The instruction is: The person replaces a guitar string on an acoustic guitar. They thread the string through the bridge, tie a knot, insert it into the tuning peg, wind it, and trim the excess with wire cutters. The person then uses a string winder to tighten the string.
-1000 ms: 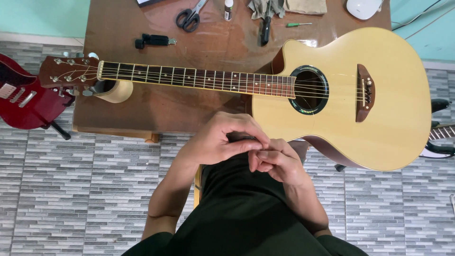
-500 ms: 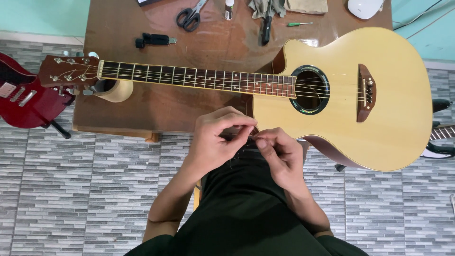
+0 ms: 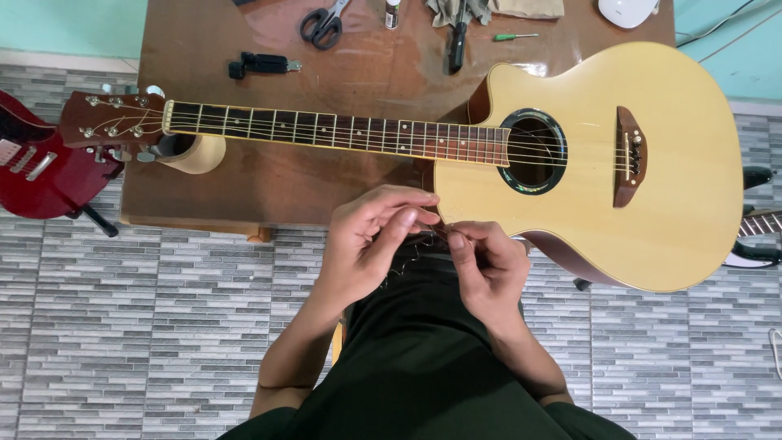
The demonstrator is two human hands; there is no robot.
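A pale acoustic guitar (image 3: 652,147) lies flat across a brown wooden table (image 3: 269,183), its headstock (image 3: 114,121) to the left and its neck resting on a roll of tape (image 3: 195,153). Both hands meet just below the guitar's lower edge, above my lap. My left hand (image 3: 371,240) and my right hand (image 3: 489,261) pinch a thin coiled wire, apparently a guitar string (image 3: 423,240), between their fingertips. The wire is very fine and mostly hidden by the fingers.
On the table's far side lie scissors (image 3: 322,23), a black clip-like tool (image 3: 261,65), a small bottle (image 3: 393,12), pliers (image 3: 458,37), a green screwdriver (image 3: 515,36) and a cloth (image 3: 529,8). A red electric guitar (image 3: 37,163) stands at left. The floor is grey tile.
The hands have shifted slightly up and apart, the left fingers uncurling while both keep pinching the thin wire. The guitar has not moved.
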